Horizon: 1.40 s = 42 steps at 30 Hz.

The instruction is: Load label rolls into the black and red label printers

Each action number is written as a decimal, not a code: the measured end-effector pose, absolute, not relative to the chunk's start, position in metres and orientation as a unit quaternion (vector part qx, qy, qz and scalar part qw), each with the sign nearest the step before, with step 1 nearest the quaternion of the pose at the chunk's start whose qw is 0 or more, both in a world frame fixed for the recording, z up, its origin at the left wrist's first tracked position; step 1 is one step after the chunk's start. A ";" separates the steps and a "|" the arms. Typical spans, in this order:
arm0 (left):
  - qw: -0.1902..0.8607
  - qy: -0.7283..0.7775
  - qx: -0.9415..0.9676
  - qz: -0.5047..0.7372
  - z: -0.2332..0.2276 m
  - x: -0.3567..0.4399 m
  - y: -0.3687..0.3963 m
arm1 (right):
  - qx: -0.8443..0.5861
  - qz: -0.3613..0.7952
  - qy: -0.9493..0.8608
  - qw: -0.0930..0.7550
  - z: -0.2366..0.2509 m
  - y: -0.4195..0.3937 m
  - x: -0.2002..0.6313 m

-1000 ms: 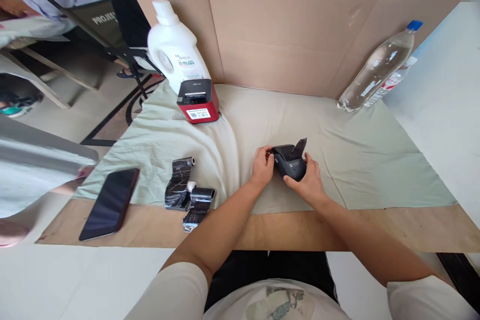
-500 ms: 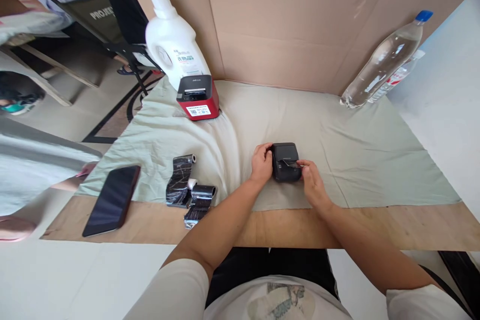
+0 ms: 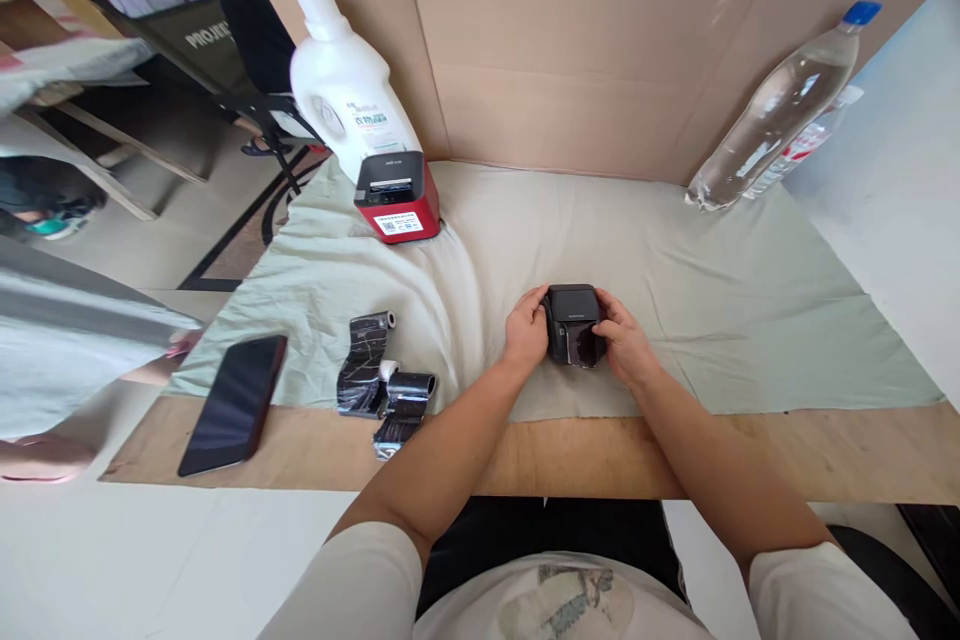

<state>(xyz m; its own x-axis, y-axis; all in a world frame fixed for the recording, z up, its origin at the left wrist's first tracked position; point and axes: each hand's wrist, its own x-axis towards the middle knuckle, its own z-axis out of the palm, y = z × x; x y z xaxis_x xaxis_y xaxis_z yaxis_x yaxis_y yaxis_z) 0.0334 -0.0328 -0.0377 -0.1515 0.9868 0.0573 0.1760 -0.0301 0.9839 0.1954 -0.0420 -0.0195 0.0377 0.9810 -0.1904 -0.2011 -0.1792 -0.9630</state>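
With its flap now shut, I clasp the small black printer [image 3: 574, 323] between left hand [image 3: 527, 334] and right hand [image 3: 621, 345] on the bench's cloth [image 3: 712, 290].

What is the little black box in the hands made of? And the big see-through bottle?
The black box, held between the left hand and right hand, looks like hard plastic: smooth, with a glossy front catching light. The bottle seems thin clear plastic with a blue cap; you can see through it.

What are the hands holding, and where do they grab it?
A small black printer resting on the cloth. The left hand grips its left side, the right hand its right side.
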 end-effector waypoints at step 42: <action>0.699 0.493 0.351 0.381 0.008 0.011 -0.020 | -0.576 0.249 -0.671 0.396 -0.055 -0.051 0.189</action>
<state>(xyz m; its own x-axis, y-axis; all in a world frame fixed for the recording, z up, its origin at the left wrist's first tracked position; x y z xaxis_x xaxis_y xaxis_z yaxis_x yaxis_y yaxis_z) 0.0110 -0.0198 0.0082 0.2230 0.8790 -0.4214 -0.1868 0.4628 0.8665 0.1890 -0.0510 -0.0547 -0.0244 0.9693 0.2446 0.5757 0.2137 -0.7893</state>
